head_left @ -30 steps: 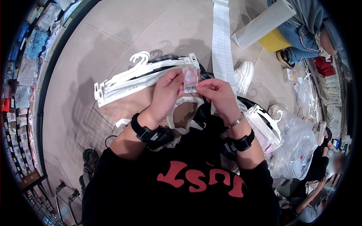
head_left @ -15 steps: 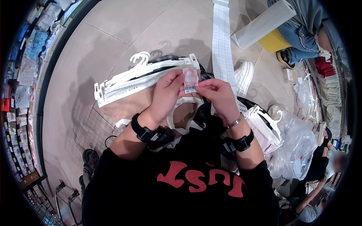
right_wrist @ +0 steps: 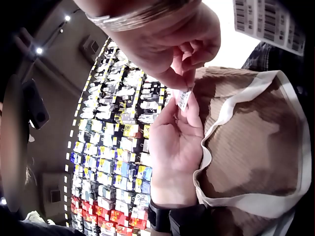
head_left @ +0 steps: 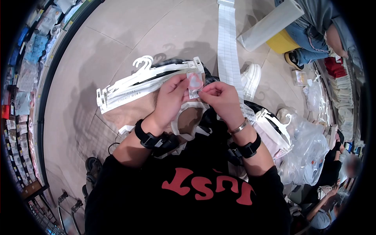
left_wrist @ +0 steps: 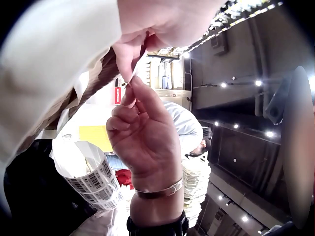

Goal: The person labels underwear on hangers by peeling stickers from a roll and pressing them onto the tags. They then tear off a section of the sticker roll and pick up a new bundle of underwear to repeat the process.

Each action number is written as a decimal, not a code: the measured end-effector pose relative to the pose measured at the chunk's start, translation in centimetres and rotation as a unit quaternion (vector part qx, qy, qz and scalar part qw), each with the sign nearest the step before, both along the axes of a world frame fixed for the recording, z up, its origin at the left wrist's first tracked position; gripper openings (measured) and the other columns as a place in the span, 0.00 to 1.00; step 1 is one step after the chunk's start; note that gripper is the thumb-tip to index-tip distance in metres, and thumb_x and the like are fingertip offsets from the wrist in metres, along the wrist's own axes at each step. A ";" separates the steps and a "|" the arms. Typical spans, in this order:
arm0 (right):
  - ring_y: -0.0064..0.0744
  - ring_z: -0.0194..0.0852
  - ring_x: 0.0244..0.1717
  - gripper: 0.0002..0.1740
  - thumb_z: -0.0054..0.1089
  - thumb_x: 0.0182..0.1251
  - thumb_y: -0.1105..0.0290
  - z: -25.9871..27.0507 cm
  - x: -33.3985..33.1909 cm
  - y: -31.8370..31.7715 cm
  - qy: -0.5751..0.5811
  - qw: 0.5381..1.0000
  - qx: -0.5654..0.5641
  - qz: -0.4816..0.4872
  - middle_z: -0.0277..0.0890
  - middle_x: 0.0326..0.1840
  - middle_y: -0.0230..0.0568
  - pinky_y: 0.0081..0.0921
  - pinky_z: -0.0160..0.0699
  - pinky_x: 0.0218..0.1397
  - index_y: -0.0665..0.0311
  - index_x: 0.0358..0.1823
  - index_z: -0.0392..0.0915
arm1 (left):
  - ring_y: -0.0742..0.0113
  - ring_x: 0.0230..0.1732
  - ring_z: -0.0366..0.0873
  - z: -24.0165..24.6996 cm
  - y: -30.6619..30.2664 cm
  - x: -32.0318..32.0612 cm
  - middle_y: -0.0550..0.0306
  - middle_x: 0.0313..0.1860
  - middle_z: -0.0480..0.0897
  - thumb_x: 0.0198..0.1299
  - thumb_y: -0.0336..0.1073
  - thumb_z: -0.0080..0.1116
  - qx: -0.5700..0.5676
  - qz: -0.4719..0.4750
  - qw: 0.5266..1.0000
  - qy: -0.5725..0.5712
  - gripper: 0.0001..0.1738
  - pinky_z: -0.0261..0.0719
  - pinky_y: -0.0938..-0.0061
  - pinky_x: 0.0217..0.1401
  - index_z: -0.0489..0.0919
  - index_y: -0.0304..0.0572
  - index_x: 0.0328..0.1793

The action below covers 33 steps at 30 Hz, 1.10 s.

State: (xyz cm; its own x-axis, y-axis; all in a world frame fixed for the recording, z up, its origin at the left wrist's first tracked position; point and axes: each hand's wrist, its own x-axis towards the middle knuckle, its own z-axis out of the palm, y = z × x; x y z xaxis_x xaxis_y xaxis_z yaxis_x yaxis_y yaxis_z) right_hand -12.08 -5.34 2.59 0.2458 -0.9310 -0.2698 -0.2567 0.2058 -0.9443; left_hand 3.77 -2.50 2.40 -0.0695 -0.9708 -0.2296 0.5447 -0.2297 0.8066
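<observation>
In the head view a small tag with a pink-and-white heart (head_left: 195,81) is held up between both hands, a barcode sticker (head_left: 194,94) at its lower end. My left hand (head_left: 170,98) pinches the tag from its left side. At the sticker's right corner, my right hand (head_left: 224,101) pinches with thumb and forefinger. The right wrist view shows the barcode sticker (right_wrist: 184,99) between the fingertips of both hands. Beneath the hands lies a tan ribbed garment with white trim (head_left: 137,105), clipped to white hangers (head_left: 129,84).
A long strip of white labels (head_left: 228,47) runs along the floor to a white shoe (head_left: 251,80). On the right are more hangers (head_left: 276,123) and clear plastic bags (head_left: 305,149). A white roll (head_left: 272,25) and another person's legs are at upper right; stocked shelves line the left.
The head view has shifted slightly. Both hands stay at the tag, which tilts a little more; the right fingers remain at the sticker's corner.
</observation>
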 end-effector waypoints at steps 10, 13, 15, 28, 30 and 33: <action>0.12 0.66 0.18 0.15 0.64 0.57 0.67 0.1 -0.1 -0.6 -0.139 0.984 0.113 0.016 0.67 0.17 0.26 0.11 0.63 0.19 0.64 0.34 0.66 | 0.69 0.45 0.79 0.3 0.3 -0.3 0.52 0.44 0.79 0.62 0.24 0.48 -0.034 -0.010 0.996 -0.079 0.14 0.78 0.79 0.47 0.69 0.31 0.54; 0.13 0.66 0.19 0.14 0.64 0.57 0.68 0.2 -0.2 -0.5 -0.130 0.986 0.098 0.048 0.69 0.21 0.27 0.11 0.64 0.22 0.63 0.35 0.67 | 0.70 0.45 0.78 0.4 0.3 -0.2 0.53 0.43 0.79 0.56 0.19 0.53 -0.049 -0.030 0.993 -0.101 0.19 0.77 0.80 0.47 0.67 0.31 0.55; 0.13 0.67 0.22 0.14 0.65 0.56 0.69 0.8 -0.9 -0.9 -0.084 0.987 0.075 0.118 0.70 0.23 0.27 0.12 0.65 0.24 0.63 0.36 0.68 | 0.71 0.45 0.78 0.3 0.4 0.0 0.53 0.43 0.79 0.54 0.18 0.55 -0.049 -0.050 0.992 -0.104 0.21 0.77 0.80 0.47 0.66 0.32 0.55; 0.38 0.76 0.32 0.24 0.63 0.54 0.61 2.7 1.9 -5.7 0.231 0.948 -0.164 0.143 0.77 0.34 0.45 0.27 0.75 0.38 0.69 0.48 0.74 | 0.74 0.28 0.80 3.2 4.2 3.1 0.57 0.30 0.82 0.62 0.29 0.51 -0.035 -0.102 0.903 -0.415 0.12 0.77 0.82 0.32 0.74 0.33 0.50; 0.37 0.76 0.31 0.23 0.64 0.53 0.62 2.8 2.2 -6.0 0.235 0.952 -0.149 0.125 0.77 0.30 0.44 0.26 0.75 0.37 0.70 0.46 0.74 | 0.75 0.28 0.79 4.8 4.8 5.2 0.56 0.30 0.82 0.62 0.30 0.51 -0.054 -0.030 0.898 -0.436 0.12 0.76 0.82 0.32 0.75 0.33 0.49; 0.28 0.74 0.31 0.20 0.64 0.54 0.67 2.5 2.1 -6.0 0.185 0.971 -0.100 0.115 0.76 0.31 0.38 0.21 0.75 0.37 0.70 0.45 0.73 | 0.75 0.28 0.77 5.1 6.1 9.9 0.56 0.33 0.82 0.61 0.31 0.54 -0.055 0.162 0.875 -0.453 0.12 0.75 0.82 0.32 0.77 0.33 0.48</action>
State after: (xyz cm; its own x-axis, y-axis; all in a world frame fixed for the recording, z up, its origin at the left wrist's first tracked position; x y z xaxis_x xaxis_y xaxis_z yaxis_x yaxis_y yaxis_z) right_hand -9.96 -11.34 5.10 0.3749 -0.9057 -0.1979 -0.6027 -0.0760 -0.7943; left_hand 13.65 3.56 7.50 0.3757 -0.9255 0.0478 -0.3079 -0.0760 0.9484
